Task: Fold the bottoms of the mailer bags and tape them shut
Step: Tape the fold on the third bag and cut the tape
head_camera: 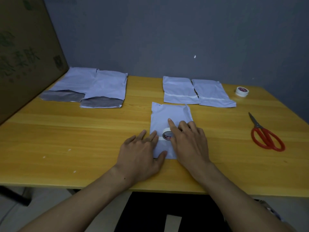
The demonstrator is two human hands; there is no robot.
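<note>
While I watched through the head camera, the mailer bag (172, 114) lay flat on the table (75, 139), close to the front edge and a little right of its middle; the left hand (140, 153) rested on the bag's left side, fingers straight and slightly spread, thumb laid across the bag's near end, pressing it down; the right hand (190, 143) covered the bag's right side, its index finger stretched out straight beside the tape roll (167, 133), the other fingers loosely bent; I could not tell whether the thumb pinched the roll, since the hand hid it; a short strip of tape (160, 138) ran from the roll leftward across the bag, reaching the left hand. Toward the far left corner lay two open bags (107, 86), grey flaps showing, just beside a cardboard box (25, 56); along the far edge, right of centre, lay two taped bags (179, 91) side by side; a second tape roll (242, 91) sat near the far right corner; red-handled scissors (265, 134) lay by the right edge.
</note>
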